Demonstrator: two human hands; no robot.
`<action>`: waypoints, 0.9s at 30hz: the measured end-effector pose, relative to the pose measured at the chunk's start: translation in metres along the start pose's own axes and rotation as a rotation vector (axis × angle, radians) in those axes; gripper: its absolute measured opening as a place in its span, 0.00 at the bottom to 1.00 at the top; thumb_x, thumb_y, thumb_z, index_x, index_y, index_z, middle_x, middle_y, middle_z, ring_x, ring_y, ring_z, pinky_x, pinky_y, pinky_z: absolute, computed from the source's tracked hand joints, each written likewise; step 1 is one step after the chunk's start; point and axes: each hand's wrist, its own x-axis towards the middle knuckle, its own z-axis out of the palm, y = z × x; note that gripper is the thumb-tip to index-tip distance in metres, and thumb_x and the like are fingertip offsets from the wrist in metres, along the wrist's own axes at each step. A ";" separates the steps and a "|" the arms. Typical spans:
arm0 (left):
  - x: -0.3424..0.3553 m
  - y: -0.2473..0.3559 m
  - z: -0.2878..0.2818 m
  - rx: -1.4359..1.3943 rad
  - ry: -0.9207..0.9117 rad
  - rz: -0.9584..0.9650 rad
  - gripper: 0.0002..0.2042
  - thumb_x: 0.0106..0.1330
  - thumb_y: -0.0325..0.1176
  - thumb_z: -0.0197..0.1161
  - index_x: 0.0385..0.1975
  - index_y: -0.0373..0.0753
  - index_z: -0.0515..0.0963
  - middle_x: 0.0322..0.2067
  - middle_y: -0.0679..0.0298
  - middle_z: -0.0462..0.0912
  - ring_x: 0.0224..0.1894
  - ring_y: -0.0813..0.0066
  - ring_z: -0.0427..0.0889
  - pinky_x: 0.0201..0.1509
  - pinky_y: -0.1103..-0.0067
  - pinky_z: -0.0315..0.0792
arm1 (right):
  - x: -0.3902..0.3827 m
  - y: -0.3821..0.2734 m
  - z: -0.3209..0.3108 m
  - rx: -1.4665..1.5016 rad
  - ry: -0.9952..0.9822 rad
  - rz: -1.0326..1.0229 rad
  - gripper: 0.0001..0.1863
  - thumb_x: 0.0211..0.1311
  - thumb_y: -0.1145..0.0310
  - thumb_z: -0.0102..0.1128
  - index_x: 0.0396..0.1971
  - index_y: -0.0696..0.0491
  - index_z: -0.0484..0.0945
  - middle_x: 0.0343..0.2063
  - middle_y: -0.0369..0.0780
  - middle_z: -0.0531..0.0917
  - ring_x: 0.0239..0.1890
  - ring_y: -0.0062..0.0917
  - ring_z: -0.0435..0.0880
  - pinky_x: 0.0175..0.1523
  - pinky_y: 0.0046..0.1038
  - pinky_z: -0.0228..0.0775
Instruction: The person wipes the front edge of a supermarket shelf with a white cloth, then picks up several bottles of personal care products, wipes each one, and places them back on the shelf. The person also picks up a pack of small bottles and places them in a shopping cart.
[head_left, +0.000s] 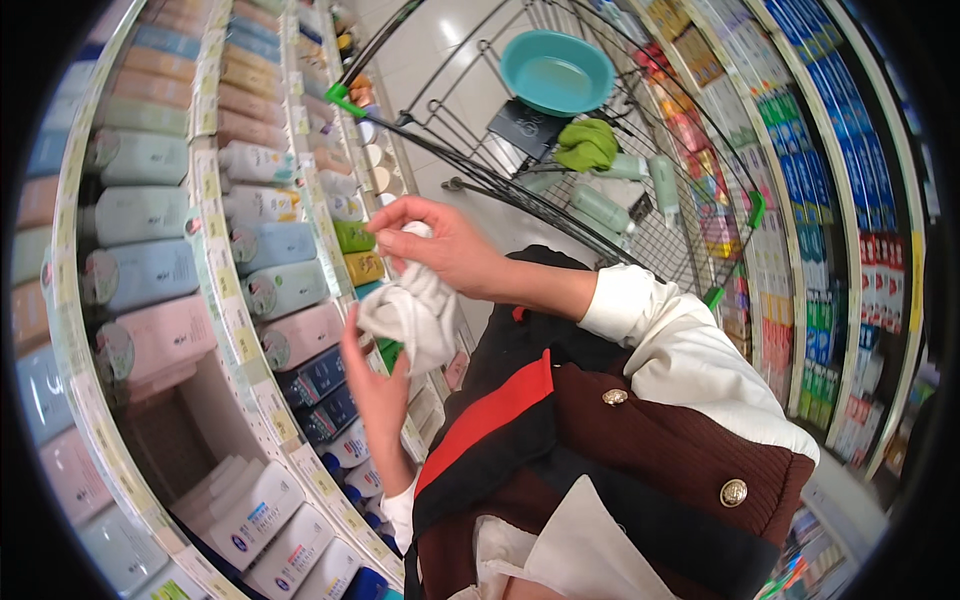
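Plainly, the right hand clamps one white cloth, left hand with grip apart.

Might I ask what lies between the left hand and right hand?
In the head view, a bunched white cloth lies between the left hand and right hand.

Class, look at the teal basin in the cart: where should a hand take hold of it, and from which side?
Likely the rim of the teal basin, coming from above: its open mouth faces up, leaving the rim exposed for a pinch.
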 end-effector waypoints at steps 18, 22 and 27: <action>-0.004 0.021 0.124 -0.227 -0.535 0.170 0.29 0.61 0.26 0.66 0.63 0.36 0.67 0.53 0.56 0.77 0.50 0.70 0.77 0.47 0.77 0.75 | -0.188 -0.033 -0.172 -0.254 0.724 -0.113 0.24 0.51 0.77 0.62 0.51 0.53 0.74 0.44 0.35 0.80 0.48 0.21 0.79 0.54 0.27 0.73; -0.004 0.000 0.114 -0.096 -0.552 0.047 0.21 0.63 0.26 0.65 0.58 0.35 0.73 0.51 0.59 0.78 0.46 0.72 0.77 0.43 0.77 0.76 | -0.209 -0.054 -0.293 -0.555 1.076 -0.015 0.26 0.49 0.76 0.63 0.52 0.54 0.74 0.44 0.39 0.82 0.46 0.26 0.81 0.53 0.28 0.73; -0.023 -0.028 0.128 -0.049 -0.553 -0.149 0.17 0.66 0.27 0.64 0.54 0.35 0.75 0.46 0.62 0.80 0.41 0.76 0.79 0.42 0.79 0.74 | -0.218 0.026 -0.419 -0.759 0.980 0.352 0.30 0.47 0.72 0.67 0.55 0.52 0.73 0.43 0.42 0.83 0.47 0.30 0.82 0.53 0.29 0.73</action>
